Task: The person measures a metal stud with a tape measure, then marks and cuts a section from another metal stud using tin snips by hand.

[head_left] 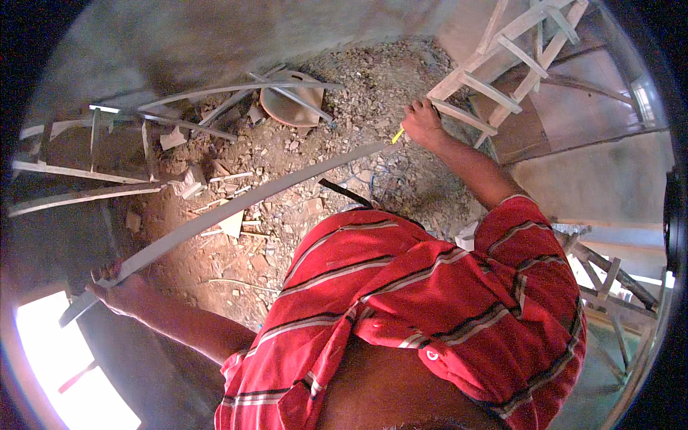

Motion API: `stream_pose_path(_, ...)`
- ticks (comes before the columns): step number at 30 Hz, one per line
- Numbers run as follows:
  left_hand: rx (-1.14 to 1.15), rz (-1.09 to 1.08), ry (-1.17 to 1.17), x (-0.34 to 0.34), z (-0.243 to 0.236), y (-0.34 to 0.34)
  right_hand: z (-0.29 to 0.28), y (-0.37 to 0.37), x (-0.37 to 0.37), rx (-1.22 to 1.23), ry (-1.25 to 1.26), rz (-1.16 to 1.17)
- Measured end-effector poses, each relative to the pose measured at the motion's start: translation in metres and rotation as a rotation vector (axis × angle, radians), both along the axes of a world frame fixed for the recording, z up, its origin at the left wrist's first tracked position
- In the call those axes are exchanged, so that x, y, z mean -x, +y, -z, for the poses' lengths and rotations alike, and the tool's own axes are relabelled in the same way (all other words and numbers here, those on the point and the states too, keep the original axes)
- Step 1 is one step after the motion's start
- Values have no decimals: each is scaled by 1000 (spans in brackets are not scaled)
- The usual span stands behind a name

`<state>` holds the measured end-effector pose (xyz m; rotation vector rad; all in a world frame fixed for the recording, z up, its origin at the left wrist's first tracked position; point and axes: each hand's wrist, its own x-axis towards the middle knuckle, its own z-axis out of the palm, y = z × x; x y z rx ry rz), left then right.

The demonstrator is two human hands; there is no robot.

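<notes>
A long, narrow grey strip (251, 197) stretches diagonally across my view, from lower left to upper centre. My left hand (115, 287) is closed around it near its lower-left end. My right hand (421, 123) is closed on a narrow yellow object (398, 135), perhaps a tape measure, just above the strip's far end; its exact shape is hidden. Right beside that hand, the wooden ladder-like frame (507, 102) rises to the upper right; I cannot tell whether they touch.
Rubble (373, 72) covers the floor. A round, pale basin (290, 106) lies near the back wall under loose boards. Wooden frames (93, 174) stand at the left, more timber (609, 276) at the right. A bright window (54, 351) is at the lower left.
</notes>
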<state>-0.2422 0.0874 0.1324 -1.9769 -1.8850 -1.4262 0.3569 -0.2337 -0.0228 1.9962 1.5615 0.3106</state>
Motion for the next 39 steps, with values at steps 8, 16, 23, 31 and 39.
stream_pose_path(8,52,166,-540,-26,-11,0,23,-27,-21,72,-120,81)
stream_pose_path(16,242,366,-753,-39,-49,-19,51,-48,-42,112,-172,117)
stream_pose_path(23,198,1079,-1336,-27,-41,-17,58,-61,-45,23,-192,34)
stream_pose_path(31,-9,285,-397,-48,-44,-7,67,-75,-48,18,-96,-7)
stream_pose_path(39,12,240,-298,-58,-51,-6,71,-83,-44,67,-127,23)
